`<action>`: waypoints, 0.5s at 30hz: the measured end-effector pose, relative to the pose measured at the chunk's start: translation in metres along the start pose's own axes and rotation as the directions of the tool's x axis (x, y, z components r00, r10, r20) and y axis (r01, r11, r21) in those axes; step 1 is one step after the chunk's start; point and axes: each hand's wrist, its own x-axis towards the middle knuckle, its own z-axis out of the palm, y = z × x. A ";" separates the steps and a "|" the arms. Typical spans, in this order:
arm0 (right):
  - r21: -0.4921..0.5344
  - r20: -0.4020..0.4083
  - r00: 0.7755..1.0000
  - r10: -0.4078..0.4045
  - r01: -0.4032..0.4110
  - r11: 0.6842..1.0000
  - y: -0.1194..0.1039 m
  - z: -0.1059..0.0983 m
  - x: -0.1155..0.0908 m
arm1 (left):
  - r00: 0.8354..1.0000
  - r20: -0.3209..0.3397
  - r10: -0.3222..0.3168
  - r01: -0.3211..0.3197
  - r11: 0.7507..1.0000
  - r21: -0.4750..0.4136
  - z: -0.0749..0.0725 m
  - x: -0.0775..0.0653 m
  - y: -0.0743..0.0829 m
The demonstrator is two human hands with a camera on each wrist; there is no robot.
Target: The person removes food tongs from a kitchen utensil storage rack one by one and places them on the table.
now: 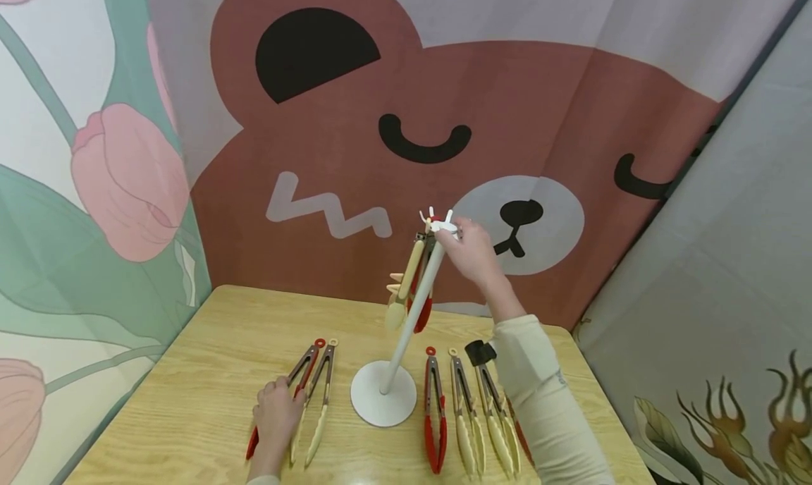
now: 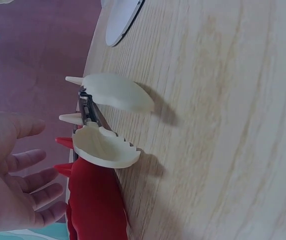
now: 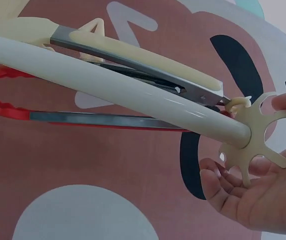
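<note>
My right hand (image 1: 469,252) grips the white hook head (image 3: 255,145) of an upright stand, thumb at one prong and fingers curled below the others. Cream tongs (image 3: 148,55) and red tongs (image 3: 103,118) hang from its hooks, beside the white pole (image 3: 108,95). The stand's round base (image 1: 368,400) rests on the table. At the left, my left hand (image 1: 277,411) is over another pair of red tongs (image 2: 98,200), its fingers loosely spread and holding nothing in the left wrist view. Cream tongs (image 2: 108,147) lie right beside those, jaws spread.
Right of the base lie red tongs (image 1: 435,428), two pairs of cream tongs (image 1: 466,436), and a black-headed utensil (image 1: 480,352), partly covered by my right sleeve (image 1: 539,393). The wooden table (image 1: 190,372) meets a bear-print curtain (image 1: 507,97) behind.
</note>
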 end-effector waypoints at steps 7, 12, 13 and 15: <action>0.031 0.050 0.998 -0.033 0.032 0.999 0.005 -0.003 0.006 | 1.000 -0.011 0.005 -0.005 1.000 -0.002 -0.001 -0.001 0.000; 0.013 0.059 0.996 -0.073 0.072 0.997 0.006 -0.003 0.010 | 1.000 -0.005 0.001 -0.001 1.000 0.000 -0.001 -0.001 0.000; 0.009 0.059 0.995 -0.077 0.076 0.997 0.006 -0.003 0.010 | 1.000 -0.003 -0.001 0.001 1.000 0.000 -0.001 -0.001 -0.001; 0.002 0.061 0.995 -0.084 0.084 0.996 0.007 -0.003 0.012 | 1.000 0.001 0.000 0.000 1.000 0.003 0.000 -0.001 -0.001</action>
